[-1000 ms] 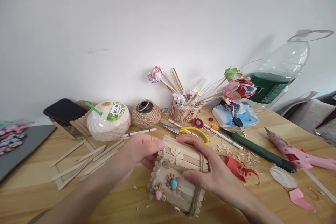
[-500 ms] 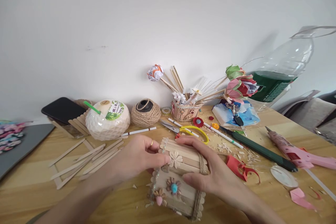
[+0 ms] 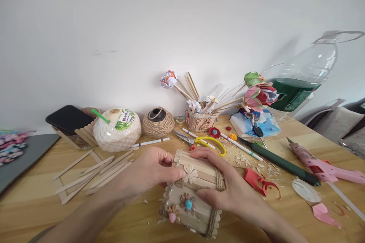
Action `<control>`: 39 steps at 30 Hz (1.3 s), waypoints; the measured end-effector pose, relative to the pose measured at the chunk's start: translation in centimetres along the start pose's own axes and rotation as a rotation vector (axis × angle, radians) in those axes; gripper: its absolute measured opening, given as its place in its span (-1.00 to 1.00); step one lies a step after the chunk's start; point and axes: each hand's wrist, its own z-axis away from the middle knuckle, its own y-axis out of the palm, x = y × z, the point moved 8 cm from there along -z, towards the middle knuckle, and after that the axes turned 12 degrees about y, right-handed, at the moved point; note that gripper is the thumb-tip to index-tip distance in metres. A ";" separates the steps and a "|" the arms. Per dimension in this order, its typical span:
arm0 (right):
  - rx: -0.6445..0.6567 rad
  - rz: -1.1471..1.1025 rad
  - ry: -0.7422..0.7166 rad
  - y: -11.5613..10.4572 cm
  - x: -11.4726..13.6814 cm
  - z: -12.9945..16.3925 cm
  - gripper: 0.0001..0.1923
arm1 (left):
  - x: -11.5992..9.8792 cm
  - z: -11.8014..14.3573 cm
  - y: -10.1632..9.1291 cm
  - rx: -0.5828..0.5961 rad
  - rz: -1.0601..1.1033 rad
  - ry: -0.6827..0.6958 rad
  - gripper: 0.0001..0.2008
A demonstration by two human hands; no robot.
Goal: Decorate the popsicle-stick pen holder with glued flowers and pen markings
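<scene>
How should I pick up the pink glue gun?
Take the glue gun by its thick pink body near the middle, coming down from above. It lies flat on the table with its thin nozzle toward the scissors, so keep your fingers off that tip; it may be hot.
</scene>
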 end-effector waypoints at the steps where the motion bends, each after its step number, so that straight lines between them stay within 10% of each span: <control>1: -0.004 0.004 -0.003 0.0 0.0 0.0 -0.51 | 0.0 0.0 -0.1 -0.013 -0.011 0.005 -0.81; 39: -0.061 0.019 -0.019 -0.1 0.4 0.1 -0.51 | 0.5 0.2 1.5 0.025 0.170 -0.014 -0.89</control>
